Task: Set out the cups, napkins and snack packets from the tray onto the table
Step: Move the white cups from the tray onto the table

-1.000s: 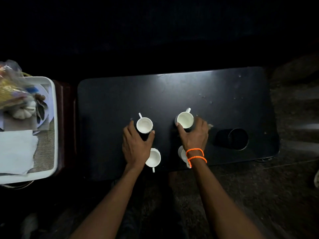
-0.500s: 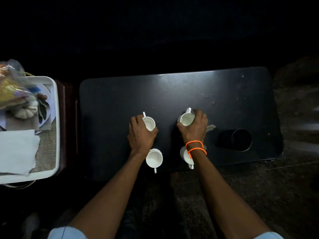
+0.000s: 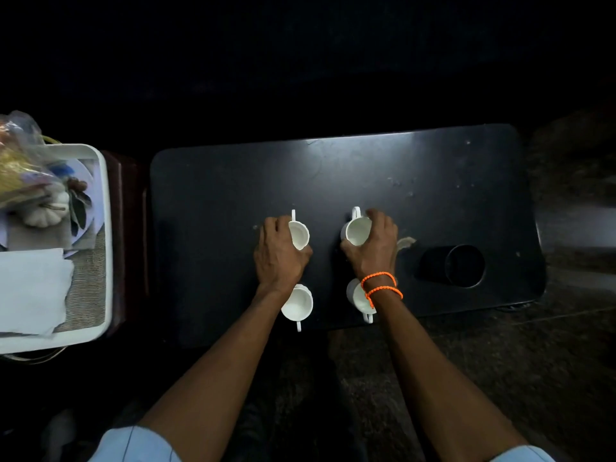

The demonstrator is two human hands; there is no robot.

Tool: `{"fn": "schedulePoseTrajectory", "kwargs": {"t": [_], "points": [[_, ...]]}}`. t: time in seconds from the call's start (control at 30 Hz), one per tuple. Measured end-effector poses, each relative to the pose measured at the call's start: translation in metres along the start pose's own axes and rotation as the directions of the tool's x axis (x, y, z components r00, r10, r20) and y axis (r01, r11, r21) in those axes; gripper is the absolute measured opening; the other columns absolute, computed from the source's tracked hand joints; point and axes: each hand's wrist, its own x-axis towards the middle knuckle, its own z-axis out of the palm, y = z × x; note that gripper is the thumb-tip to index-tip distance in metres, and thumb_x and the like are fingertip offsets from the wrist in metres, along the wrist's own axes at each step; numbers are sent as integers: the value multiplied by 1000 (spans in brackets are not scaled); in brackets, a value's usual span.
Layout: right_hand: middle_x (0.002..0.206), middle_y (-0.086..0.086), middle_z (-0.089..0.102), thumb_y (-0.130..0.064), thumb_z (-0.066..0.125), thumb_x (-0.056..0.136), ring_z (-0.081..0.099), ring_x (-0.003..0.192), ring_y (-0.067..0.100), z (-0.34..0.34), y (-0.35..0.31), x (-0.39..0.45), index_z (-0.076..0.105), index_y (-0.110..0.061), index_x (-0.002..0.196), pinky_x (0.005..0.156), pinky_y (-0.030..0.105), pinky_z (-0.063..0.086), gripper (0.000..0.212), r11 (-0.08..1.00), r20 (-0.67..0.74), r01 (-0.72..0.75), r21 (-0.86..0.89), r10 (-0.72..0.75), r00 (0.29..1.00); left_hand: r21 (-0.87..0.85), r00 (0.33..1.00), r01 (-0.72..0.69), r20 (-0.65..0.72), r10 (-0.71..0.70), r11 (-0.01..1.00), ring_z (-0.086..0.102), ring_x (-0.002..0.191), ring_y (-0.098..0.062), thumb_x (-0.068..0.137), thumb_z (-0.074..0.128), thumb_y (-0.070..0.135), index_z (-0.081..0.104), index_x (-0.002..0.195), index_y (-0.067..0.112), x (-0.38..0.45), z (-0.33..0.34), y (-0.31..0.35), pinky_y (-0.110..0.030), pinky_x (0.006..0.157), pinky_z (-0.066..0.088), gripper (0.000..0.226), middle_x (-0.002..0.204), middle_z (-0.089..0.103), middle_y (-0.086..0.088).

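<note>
Cups first: four small white ceramic cups with side handles stand on the dark rectangular bench (image 3: 416, 168), two far and two near, while the napkins and snack packets wait on the white plastic tray (image 3: 106, 228) well off to the left. The left hand (image 3: 278, 258) wraps the far-left white cup (image 3: 299, 234), its fingers curled round the left wall and the thumb on the near side; the right hand (image 3: 375, 250) grips the far-right white cup (image 3: 357, 230) the same way, fingers curved over its right wall. Both cups look slightly tilted rather than flat on their bases, so the step in hand seems to be placing or squaring up the far pair. To do it well, I would lower each base level before letting go, keep the handles pointing the same way — both now point away from the person — and lift the wrists straight up on release, since the near-left white cup (image 3: 297, 303) and the near-right white cup (image 3: 358, 298) sit just under the forearms and could be knocked. The folded white paper napkin (image 3: 31, 288) and the crinkled clear snack packets (image 3: 23, 161) should come next. No brand, label or writing can be read anywhere — the scene is too dim.
</note>
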Motion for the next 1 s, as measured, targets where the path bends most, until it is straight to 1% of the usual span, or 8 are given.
{"fn": "schedulePoseTrajectory", "kwargs": {"t": [0.23,0.4,0.57,0.63,0.7,0.8,0.9,1.0], "points": [[116,12,58,-20,80,66,50,103,31,-1,2,0,58,-7,122,89,40,45,61,1000,27,6,-10,-6,1000,0,1000,-8,16,8,1000,60,105,-31,73,83,35,60,116,15,1,2,4,-45,72,55,53,112,56,-7],[117,13,58,-21,81,65,51,104,32,0,5,0,58,-7,123,90,41,46,64,1000,34,11,-11,-11,999,-11,1000,12,24,-11,1000,60,107,-31,73,83,36,60,118,16,1,1,6,-44,72,52,55,114,55,-7],[114,11,57,-24,80,64,51,100,30,1,7,-1,58,-10,119,85,38,47,61,1000,17,2,-20,-1,1000,10,1000,-3,21,3,1000,60,105,-31,72,83,38,59,117,16,2,1,5,-42,70,51,56,112,55,-7],[114,11,56,-26,80,64,51,100,29,1,7,-1,58,-10,120,85,40,49,63,1000,24,3,-29,-2,1000,8,1000,-2,23,2,1000,60,106,-32,72,84,39,59,118,16,2,1,5,-42,72,52,58,113,56,-7],[117,11,56,-30,82,64,51,102,30,1,8,0,57,-11,123,88,43,50,68,999,34,8,-51,-6,999,8,999,-4,37,4,1000,61,109,-31,70,86,42,58,122,17,2,0,5,-43,75,53,64,116,56,-6],[122,10,57,-43,87,60,52,107,29,-1,8,0,55,-15,127,92,41,48,80,996,18,-12,-86,13,1000,-6,999,-9,45,9,1000,60,115,-28,68,87,54,55,132,20,2,-3,5,-43,83,54,80,123,56,-4],[122,7,59,-55,80,67,53,109,27,-6,4,-2,57,-16,127,92,39,45,74,996,-43,-16,-85,12,999,-79,1000,21,5,-21,997,56,123,-27,77,74,68,52,139,19,-1,-12,0,-44,91,53,82,131,57,-4],[119,9,62,-48,76,77,55,108,29,-10,-3,-4,61,-12,124,92,40,43,60,997,-116,16,-70,-24,993,-109,998,42,-34,-46,993,54,128,-30,91,60,65,52,142,13,-4,-24,-17,-47,94,51,73,136,56,-9]]}}
